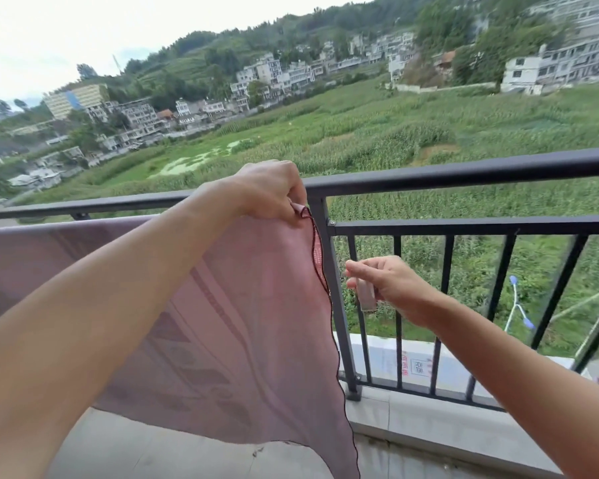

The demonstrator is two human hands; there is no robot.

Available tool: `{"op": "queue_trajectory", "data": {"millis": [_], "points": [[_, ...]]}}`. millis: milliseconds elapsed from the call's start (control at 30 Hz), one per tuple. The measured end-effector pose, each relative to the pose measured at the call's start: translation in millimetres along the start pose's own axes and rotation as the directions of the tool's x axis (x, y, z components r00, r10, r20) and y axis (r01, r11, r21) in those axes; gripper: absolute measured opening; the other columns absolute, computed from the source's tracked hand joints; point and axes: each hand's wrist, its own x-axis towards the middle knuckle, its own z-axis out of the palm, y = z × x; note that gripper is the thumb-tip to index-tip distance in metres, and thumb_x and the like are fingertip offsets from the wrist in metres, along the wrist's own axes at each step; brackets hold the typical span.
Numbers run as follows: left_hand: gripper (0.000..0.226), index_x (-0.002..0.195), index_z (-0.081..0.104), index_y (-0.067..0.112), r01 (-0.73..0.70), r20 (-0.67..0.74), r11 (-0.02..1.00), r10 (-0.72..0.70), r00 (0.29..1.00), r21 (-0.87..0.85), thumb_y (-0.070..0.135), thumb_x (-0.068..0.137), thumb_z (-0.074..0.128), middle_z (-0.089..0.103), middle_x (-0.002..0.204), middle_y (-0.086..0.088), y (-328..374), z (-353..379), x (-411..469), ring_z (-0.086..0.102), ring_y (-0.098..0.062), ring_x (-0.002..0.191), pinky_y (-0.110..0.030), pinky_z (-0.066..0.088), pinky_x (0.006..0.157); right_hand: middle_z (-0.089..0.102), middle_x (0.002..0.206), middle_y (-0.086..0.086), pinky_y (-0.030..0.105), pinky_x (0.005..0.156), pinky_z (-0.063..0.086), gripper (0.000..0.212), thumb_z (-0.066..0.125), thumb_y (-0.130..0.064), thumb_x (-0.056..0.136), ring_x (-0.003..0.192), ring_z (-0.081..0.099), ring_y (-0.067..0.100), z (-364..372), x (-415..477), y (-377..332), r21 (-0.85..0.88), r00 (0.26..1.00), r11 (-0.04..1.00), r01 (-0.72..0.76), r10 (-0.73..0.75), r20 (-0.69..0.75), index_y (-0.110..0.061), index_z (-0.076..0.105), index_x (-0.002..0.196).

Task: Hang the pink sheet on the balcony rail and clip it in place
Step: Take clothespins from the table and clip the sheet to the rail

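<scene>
I stand at the rail [464, 172], which is dark metal with thin bars under it. My left hand [267, 191] is up at the top of the rail, next to a thick post [329, 271]. My fingers there are closed and pinch the top corner of the sheet [222, 305]. The sheet is pink with faint stripes and a dark wavy edge. It hangs down on my side of the rail, and goes off to the left along it. Its right edge falls just beside the post, and the low corner hangs near the floor [153, 454]. My right hand [391, 285] is lower and to the right, in front of the bars, apart from the sheet. It holds a small pale clip [366, 295] between thumb and fingers. The clip is blurry, so I cannot tell if its mouth is open. It does not touch the sheet or the rail. Past the bars I see green fields [395, 133], white houses [274, 74] and a hill with trees.
</scene>
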Motion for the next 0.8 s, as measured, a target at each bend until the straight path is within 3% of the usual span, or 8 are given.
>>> {"op": "queue_trajectory", "data": {"millis": [67,133,200,300,367,467,600,800], "points": [[0.008,0.077,0.072,0.031,-0.016,-0.032,1.0,0.017,0.999,0.013,0.036,0.077,0.078,0.064,0.083,0.011,5,-1,7,0.057,-0.014,0.084,-0.03,0.047,0.072,0.07,0.104,0.021,0.031,0.076,0.048,0.058,0.062,-0.047,0.084,0.083,0.063,0.019,-10,1,-6,-0.09,1.0,0.996,-0.013,0.012,-0.012,0.007,0.066,0.104],[0.013,0.085,0.075,0.027,-0.025,-0.058,0.999,0.026,0.998,0.027,0.037,0.077,0.077,0.068,0.09,0.006,6,-3,12,0.059,-0.016,0.089,-0.034,0.051,0.079,0.072,0.106,0.013,0.027,0.068,0.047,0.038,0.064,-0.04,0.087,0.075,0.062,0.012,-18,0,-16,-0.089,0.999,0.996,0.01,-0.014,-0.045,-0.007,0.071,0.104],[0.017,0.083,0.074,0.023,-0.042,-0.092,0.998,0.046,0.995,0.043,0.038,0.076,0.077,0.069,0.087,0.003,5,-2,16,0.059,-0.017,0.088,-0.035,0.051,0.076,0.072,0.104,0.014,0.024,0.062,0.05,0.029,0.068,-0.027,0.085,0.068,0.065,0.009,-27,0,-26,0.081,0.992,0.995,0.054,-0.045,-0.116,-0.006,0.071,0.105],[0.016,0.08,0.074,0.023,-0.073,-0.131,0.997,0.077,0.988,0.034,0.038,0.076,0.076,0.069,0.083,0.006,3,1,22,0.06,-0.017,0.089,-0.037,0.051,0.076,0.073,0.097,0.016,0.024,0.072,0.059,0.038,0.074,-0.012,0.068,0.082,0.072,0.018,-40,0,-44,0.402,0.977,0.905,0.138,-0.058,-0.205,0.003,0.068,0.103],[0.014,0.078,0.074,0.026,-0.088,-0.149,0.996,0.089,0.985,0.018,0.04,0.076,0.075,0.067,0.081,0.011,4,2,27,0.059,-0.015,0.087,-0.036,0.051,0.075,0.073,0.09,0.012,0.024,0.077,0.059,0.038,0.075,-0.009,0.063,0.082,0.072,0.018,-45,2,-55,0.461,0.971,0.868,0.184,-0.087,-0.223,0.002,0.068,0.098],[0.016,0.076,0.074,0.028,-0.095,-0.152,0.996,0.094,0.984,0.001,0.043,0.075,0.076,0.066,0.079,0.012,5,2,36,0.058,-0.014,0.085,-0.036,0.05,0.073,0.072,0.085,0.01,0.022,0.075,0.058,0.036,0.078,-0.012,0.061,0.077,0.071,0.017,-45,9,-63,0.416,0.945,0.869,0.267,-0.152,-0.288,0.0,0.069,0.093],[0.01,0.075,0.073,0.033,-0.09,-0.15,0.996,0.087,0.985,-0.01,0.042,0.076,0.077,0.061,0.076,0.017,15,-3,53,0.057,-0.013,0.086,-0.032,0.047,0.073,0.07,0.078,0.013,0.03,0.078,0.059,0.032,0.081,-0.016,0.06,0.071,0.068,0.02,-51,20,-63,0.327,0.889,0.861,0.389,-0.258,-0.378,0.001,0.069,0.084],[0.014,0.065,0.068,0.039,-0.078,-0.14,0.996,0.073,0.987,-0.031,0.045,0.073,0.078,0.062,0.074,0.016,22,-11,68,0.055,-0.012,0.08,-0.031,0.044,0.067,0.069,0.077,0.016,0.036,0.08,0.057,0.029,0.082,-0.018,0.061,0.072,0.065,0.024,-49,43,-64,0.316,0.872,0.852,0.417,-0.276,-0.404,0.0,0.069,0.08]]}}
